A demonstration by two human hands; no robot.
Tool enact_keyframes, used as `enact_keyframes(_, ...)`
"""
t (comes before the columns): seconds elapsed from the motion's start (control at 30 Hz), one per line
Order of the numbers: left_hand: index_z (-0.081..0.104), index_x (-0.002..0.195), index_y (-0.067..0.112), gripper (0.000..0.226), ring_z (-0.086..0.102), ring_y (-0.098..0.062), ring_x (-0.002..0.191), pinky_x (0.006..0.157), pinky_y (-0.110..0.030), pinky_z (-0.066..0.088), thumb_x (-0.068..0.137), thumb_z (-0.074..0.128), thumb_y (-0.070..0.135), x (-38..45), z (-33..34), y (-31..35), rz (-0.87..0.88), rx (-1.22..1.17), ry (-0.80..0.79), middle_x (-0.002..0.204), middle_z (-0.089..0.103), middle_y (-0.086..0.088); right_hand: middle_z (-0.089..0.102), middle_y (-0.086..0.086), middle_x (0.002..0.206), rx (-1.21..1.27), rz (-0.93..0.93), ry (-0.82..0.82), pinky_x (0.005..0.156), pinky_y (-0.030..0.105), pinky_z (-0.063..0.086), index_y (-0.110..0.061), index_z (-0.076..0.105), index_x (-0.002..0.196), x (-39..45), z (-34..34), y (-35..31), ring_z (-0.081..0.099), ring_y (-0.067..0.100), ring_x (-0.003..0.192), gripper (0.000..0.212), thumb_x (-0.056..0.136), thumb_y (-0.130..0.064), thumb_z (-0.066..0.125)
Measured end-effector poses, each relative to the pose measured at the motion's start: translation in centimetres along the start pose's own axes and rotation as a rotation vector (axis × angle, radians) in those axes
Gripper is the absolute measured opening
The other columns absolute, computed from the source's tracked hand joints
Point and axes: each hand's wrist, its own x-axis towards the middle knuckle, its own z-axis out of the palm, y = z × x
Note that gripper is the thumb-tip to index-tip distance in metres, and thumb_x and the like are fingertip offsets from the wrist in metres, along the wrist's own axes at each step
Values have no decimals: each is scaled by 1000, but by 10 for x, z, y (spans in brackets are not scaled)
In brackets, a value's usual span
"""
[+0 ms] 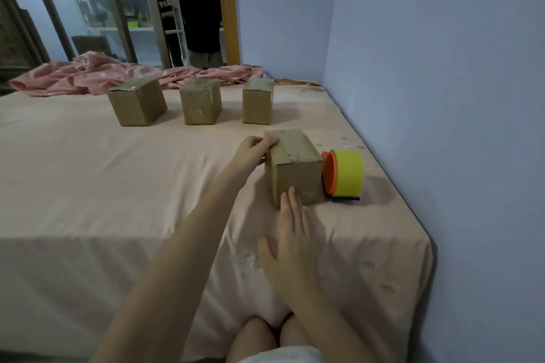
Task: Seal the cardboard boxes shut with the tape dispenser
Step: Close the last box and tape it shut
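A cardboard box (pixel 295 160) lies on the bed in front of me, tape showing along its top. My left hand (pixel 253 152) grips its far left top corner. My right hand (pixel 290 240) is flat and open, fingertips touching the box's near face. A tape dispenser (pixel 343 175), yellow with an orange rim, rests on its side just right of the box, touching it or nearly so. Three more cardboard boxes stand in a row farther back: left (pixel 137 102), middle (pixel 200 102), right (pixel 258 100).
The bed is covered with a pink sheet (pixel 118 180). A crumpled pink blanket (pixel 97 72) lies behind the row of boxes. A blue wall (pixel 442 82) runs along the bed's right edge. A person (pixel 200 9) stands beyond the bed by a ladder.
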Motion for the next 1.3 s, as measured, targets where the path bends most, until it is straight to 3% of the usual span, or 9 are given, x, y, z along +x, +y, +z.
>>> enact_keyframes(0.17, 57, 116, 7, 37, 61, -21, 102, 81, -26, 51, 92, 58, 34, 8, 0, -5, -4, 1, -58, 113, 63, -9, 27, 8, 152, 48, 12, 230, 116, 22, 3, -3, 45, 134, 2, -16, 6, 26, 21, 140, 64, 73, -13, 61)
enact_keyframes(0.33, 40, 140, 17, 61, 45, -20, 127, 102, -34, 40, 92, 46, 54, -3, -13, -8, 18, 23, 4, 142, 43, 0, 39, 12, 141, 168, 198, 629, 108, 43, 35, -2, 41, 132, 27, -46, 46, 34, 25, 133, 67, 70, 6, 66)
enact_keyframes(0.57, 30, 145, 27, 94, 45, -17, 128, 102, -36, 42, 68, 70, 63, -43, -27, -8, 122, 232, -121, 148, 36, -1, 60, -9, 91, 440, 343, 97, 65, 16, 47, -31, 50, 92, 58, -67, 107, 60, 13, 89, 37, 73, -12, 75)
enact_keyframes(0.7, 26, 146, 23, 89, 45, -21, 129, 102, -37, 44, 73, 76, 33, -51, -15, -3, 178, 312, -273, 145, 39, -2, 62, 5, 94, 375, 312, 5, 79, 40, 51, -25, 58, 93, 62, -68, 113, 60, 23, 91, 29, 73, -20, 78)
enact_keyframes(0.83, 22, 148, 20, 79, 46, -23, 129, 99, -30, 45, 84, 69, 13, -51, -11, -5, 210, 266, -297, 144, 41, -4, 65, 12, 95, 318, 244, -63, 80, 45, 51, -11, 65, 97, 60, -76, 116, 61, 27, 92, 23, 77, -16, 74)
enact_keyframes(0.93, 14, 150, 21, 86, 43, -19, 131, 90, -16, 46, 84, 69, 19, -52, -13, -8, 207, 289, -310, 146, 36, 4, 57, 4, 93, 222, 210, -7, 70, 20, 45, -22, 64, 95, 56, -82, 111, 59, 20, 86, 21, 77, -23, 75)
enact_keyframes(1.0, 4, 151, 22, 98, 37, -20, 136, 100, -24, 42, 80, 71, 30, -54, -13, -8, 155, 310, -276, 154, 24, 0, 54, -2, 88, 144, 144, 75, 62, 6, 38, -20, 68, 96, 55, -92, 102, 55, 10, 76, 23, 75, -26, 77)
enact_keyframes(1.17, 9, 151, 29, 110, 16, -4, 140, 111, -26, 21, 62, 64, 67, -84, -13, 14, 441, 554, -77, 157, 14, 11, 68, -19, 76, 448, 102, 297, 65, 7, 43, -33, 65, 83, 55, -127, 63, 63, -2, 75, 21, 73, -21, 79)
enact_keyframes(1.3, 12, 150, 29, 116, 20, -5, 141, 112, -29, 25, 58, 66, 75, -126, 19, 32, 699, 677, -158, 155, 22, 9, 70, -19, 72, 874, 38, 475, 55, 12, 49, -26, 67, 82, 55, -154, 17, 65, -2, 68, 13, 72, -23, 75)
